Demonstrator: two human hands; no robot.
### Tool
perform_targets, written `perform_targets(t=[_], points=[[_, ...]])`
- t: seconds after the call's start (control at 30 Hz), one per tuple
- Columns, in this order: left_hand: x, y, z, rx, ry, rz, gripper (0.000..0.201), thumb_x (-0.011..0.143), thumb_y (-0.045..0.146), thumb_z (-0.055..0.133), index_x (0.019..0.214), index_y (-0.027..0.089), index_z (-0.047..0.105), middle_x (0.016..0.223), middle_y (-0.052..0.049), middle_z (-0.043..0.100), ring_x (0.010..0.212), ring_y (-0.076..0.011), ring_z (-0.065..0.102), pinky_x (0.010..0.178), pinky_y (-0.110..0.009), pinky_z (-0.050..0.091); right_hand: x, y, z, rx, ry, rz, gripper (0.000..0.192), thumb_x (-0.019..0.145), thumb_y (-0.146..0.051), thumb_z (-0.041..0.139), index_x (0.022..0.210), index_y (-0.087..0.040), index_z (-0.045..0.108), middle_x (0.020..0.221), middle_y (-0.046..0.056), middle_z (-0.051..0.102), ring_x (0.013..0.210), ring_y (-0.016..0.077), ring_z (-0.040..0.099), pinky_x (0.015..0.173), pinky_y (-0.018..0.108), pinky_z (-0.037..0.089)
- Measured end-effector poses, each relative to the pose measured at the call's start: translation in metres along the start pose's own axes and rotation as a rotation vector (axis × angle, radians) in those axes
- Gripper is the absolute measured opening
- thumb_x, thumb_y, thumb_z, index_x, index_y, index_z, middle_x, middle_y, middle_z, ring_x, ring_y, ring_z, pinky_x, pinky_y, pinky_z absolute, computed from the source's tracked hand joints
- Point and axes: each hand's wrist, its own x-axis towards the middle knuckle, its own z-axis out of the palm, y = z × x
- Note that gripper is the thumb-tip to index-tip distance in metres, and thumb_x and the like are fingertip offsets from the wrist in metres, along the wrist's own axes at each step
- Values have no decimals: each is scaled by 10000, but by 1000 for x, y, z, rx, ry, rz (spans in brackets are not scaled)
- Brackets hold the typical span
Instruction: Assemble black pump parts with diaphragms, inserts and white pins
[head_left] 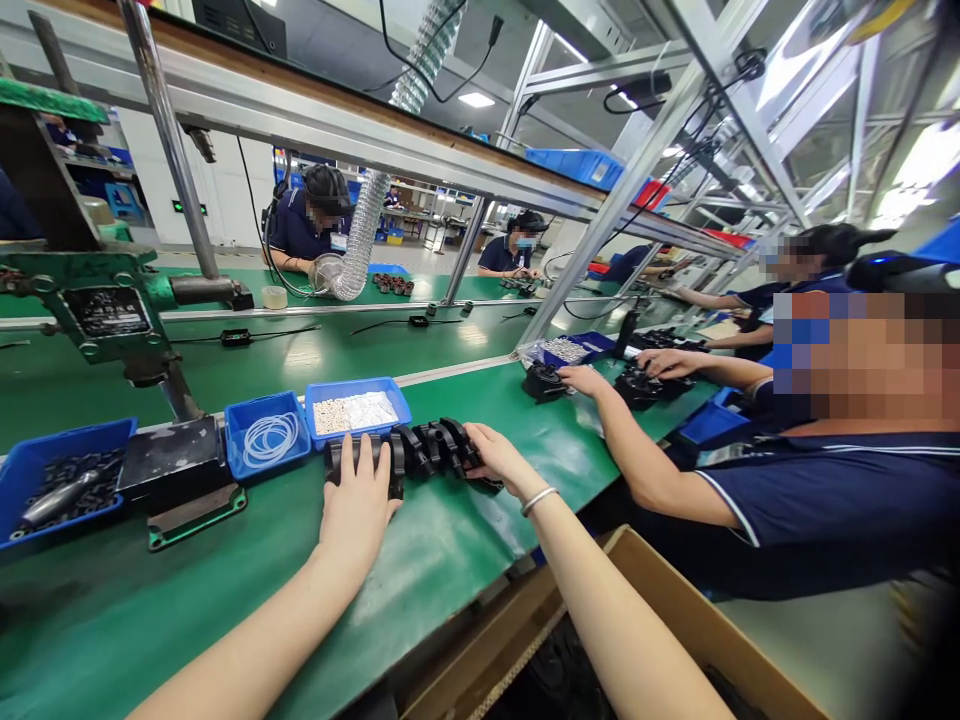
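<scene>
My left hand (358,505) lies flat, fingers spread, on the row of black plastic parts (409,452). My right hand (501,462) cups its 3 o'clock end. The row runs 9 to 3 on the green table (420,560).

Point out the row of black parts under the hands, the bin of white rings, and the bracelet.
Row of black parts (431,445), head view, middle of the row.
Bin of white rings (234,462), head view, front rim.
Bracelet (539,499), head view, band on the wrist.
</scene>
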Motion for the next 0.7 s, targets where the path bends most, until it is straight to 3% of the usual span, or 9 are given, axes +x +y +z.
perform_targets(t=[0.17,0.3,0.43,0.57,0.7], points=[[7,2,4,-16,28,53,732,896,355,661,1543,209,351,1618,-150,303,1520,-374,167,893,-450,604,5,6,8,-134,137,-174,190,776,-384,744,914,-256,714,774,22,692,789,229,651,748,358,555],[2,1,5,-17,68,79,698,899,388,651,1521,199,400,1621,-162,289,1518,-405,142,960,-489,567,9,7,6,-242,247,-317,152,756,-363,768,840,-258,697,851,59,701,995,283,631,933,379,459],[-13,-8,5,3,96,92,676,918,370,614,1526,181,389,1630,-183,249,1517,-426,118,971,-522,549,9,10,-8,-380,338,-392,177,825,-415,665,887,-252,693,946,77,703,994,283,616,982,423,417],[-24,-25,8,-14,169,135,655,931,377,589,1515,143,407,1623,-219,243,1516,-431,114,1037,-540,494,2,22,-31,-542,480,-420,214,821,-384,628,936,-210,678,1086,135,649,1194,320,497,1086,497,309],[-34,-42,14,-60,223,178,663,912,402,615,1487,118,446,1602,-226,296,1517,-418,130,1077,-516,470,-11,43,-43,-665,450,-374,173,757,-374,691,823,-215,680,854,93,640,966,300,581,947,462,416]])
